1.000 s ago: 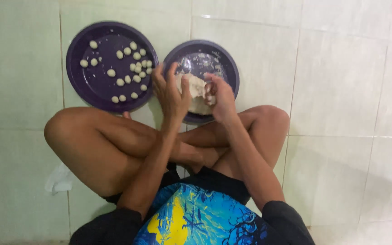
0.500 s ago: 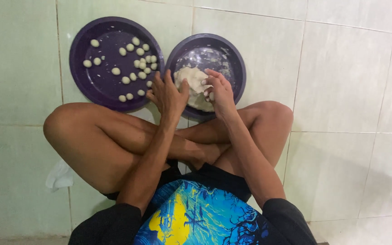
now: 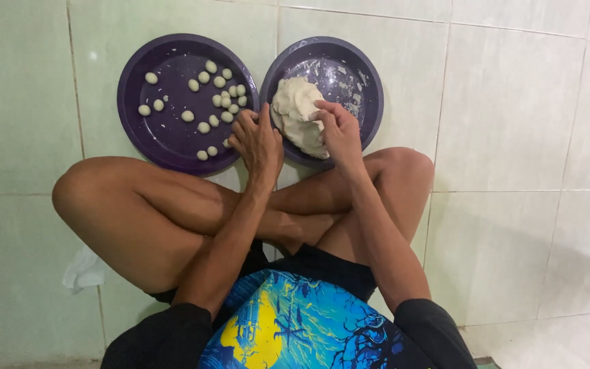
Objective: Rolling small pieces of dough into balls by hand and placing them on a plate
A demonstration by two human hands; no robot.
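**A:** What's nearest?

**B:** A person sits cross-legged on the pale green tiled floor (image 3: 513, 137), in a blue and yellow shirt (image 3: 295, 328) and dark shorts. A crumpled white cloth (image 3: 85, 270) lies on the tiles just left of the left thigh.

**A:** And the hands?

**B:** Both reach forward past the knees. The left hand (image 3: 257, 140) hovers over the gap between two purple plates, fingers loosely curled and together; I cannot tell whether it grips anything. The right hand (image 3: 339, 130) is bent at the knuckles, its fingertips pinched onto the right side of a lump of white dough (image 3: 295, 113).

**A:** Where is that dough?

**B:** It lies in the right plate (image 3: 360, 82), on its near left part, and the plate's bare surface is smeared with white flecks.

**A:** Further left?

**B:** The left plate (image 3: 138, 89) touches the right one or lies just beside it. It holds many small dough balls (image 3: 213, 89), most clustered on its right half, a few apart on the left.
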